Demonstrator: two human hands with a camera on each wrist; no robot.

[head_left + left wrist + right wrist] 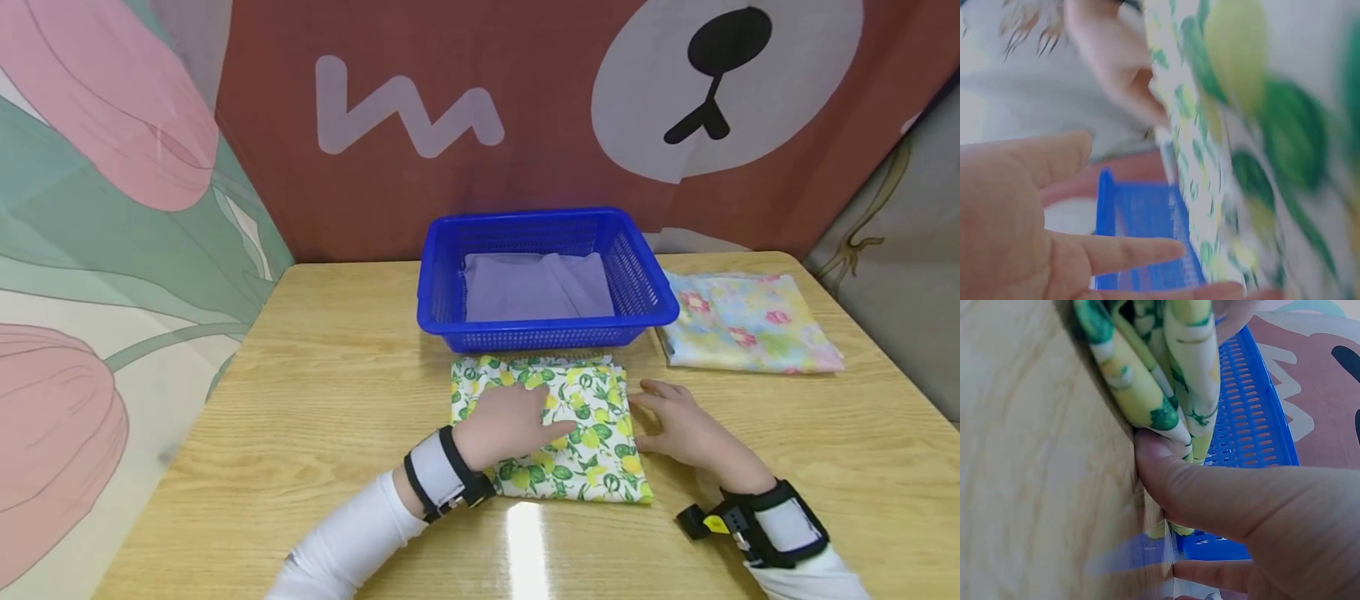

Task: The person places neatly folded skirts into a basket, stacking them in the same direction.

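A folded lemon-print cloth [551,429] lies flat on the wooden table [315,392], just in front of the blue plastic basket [547,279] and touching or nearly touching its front wall. The cloth is white with yellow lemons and green leaves, folded into a thick square; the right wrist view shows its stacked layers [1154,381] edge-on against the tabletop. The left hand [510,425] rests palm-down on the left and middle part of the cloth, its fingers straight and spread, pressing the fabric rather than clasping it; the left wrist view, blurred, shows the same extended fingers [1116,250] beside the printed fabric. The right hand [686,429] lies on the table at the cloth's right edge, fingers relaxed and pointing toward it; in the right wrist view a fingertip [1160,456] touches the bottom of the folded layers where they meet the table, with no curl around the fabric visible. Both wrists carry black-strapped cameras over white sleeves. Inside the basket lies a folded lavender cloth [536,283]. To the right of the basket, well apart from the hands, a folded pastel floral cloth [750,321] rests on the table. Behind the table hang printed backdrops, one showing a brown bear's face [720,75], another pink tulips [97,108].
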